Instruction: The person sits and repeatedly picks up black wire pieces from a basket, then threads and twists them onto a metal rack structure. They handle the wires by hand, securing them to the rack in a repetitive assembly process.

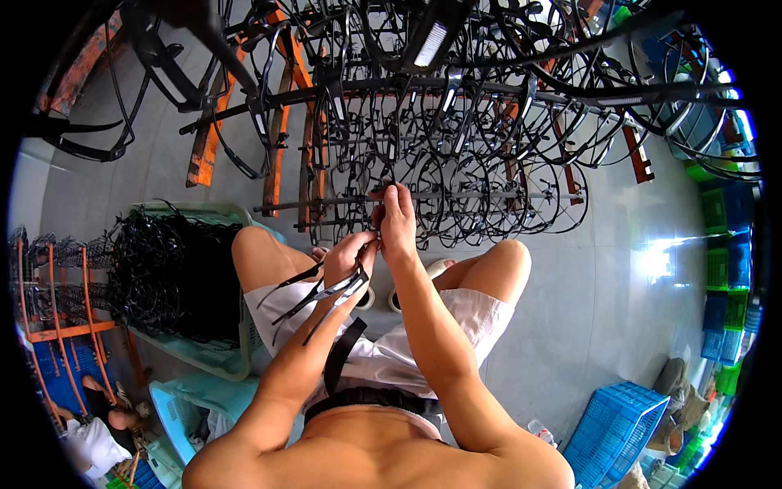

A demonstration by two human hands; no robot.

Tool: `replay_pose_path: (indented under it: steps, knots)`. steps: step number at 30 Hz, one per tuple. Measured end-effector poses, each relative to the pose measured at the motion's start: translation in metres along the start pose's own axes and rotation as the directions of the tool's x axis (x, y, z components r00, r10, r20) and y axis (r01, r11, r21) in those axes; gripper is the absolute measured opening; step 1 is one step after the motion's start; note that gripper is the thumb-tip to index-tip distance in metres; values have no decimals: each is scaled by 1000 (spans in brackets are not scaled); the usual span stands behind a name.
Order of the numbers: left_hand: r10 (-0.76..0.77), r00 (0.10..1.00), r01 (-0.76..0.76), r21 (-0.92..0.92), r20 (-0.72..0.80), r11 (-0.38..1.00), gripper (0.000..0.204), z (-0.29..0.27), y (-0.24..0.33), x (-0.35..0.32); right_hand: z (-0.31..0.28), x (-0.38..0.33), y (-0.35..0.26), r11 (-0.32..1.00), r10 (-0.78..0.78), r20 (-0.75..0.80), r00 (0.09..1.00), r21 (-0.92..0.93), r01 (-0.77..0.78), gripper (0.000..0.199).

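My left hand (350, 254) is closed round several thin black curved frame pieces (330, 293) with shiny pale strips, which fan out below the wrist over my left forearm. Just above and to its right, my right hand (397, 220) is raised with its fingers together at the near rods of a rack. What lies between those fingers is hidden. Many black looped frame pieces (456, 147) hang in rows from the rack's dark rods (505, 196), in front of both hands and overhead.
Orange rack posts (277, 155) stand to the left and right. A pale green crate (236, 359) heaped with black pieces (163, 277) sits by my left knee. Light blue bin (171, 407) lower left; blue crate (615, 424) lower right. Another person (98, 436) is at far left.
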State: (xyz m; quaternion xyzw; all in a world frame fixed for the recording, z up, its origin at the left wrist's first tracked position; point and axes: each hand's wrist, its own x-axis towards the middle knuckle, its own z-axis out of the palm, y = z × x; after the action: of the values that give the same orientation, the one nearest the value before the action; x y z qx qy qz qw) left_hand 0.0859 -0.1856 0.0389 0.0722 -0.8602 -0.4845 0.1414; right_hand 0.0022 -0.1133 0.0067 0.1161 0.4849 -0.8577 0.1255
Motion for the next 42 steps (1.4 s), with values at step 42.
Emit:
replay_pose_path:
  steps: [42]
  knots:
    - [-373, 927, 310, -473, -43, 825, 11, 27, -23, 14, -26, -32, 9, 970, -30, 207, 978, 242, -22, 28]
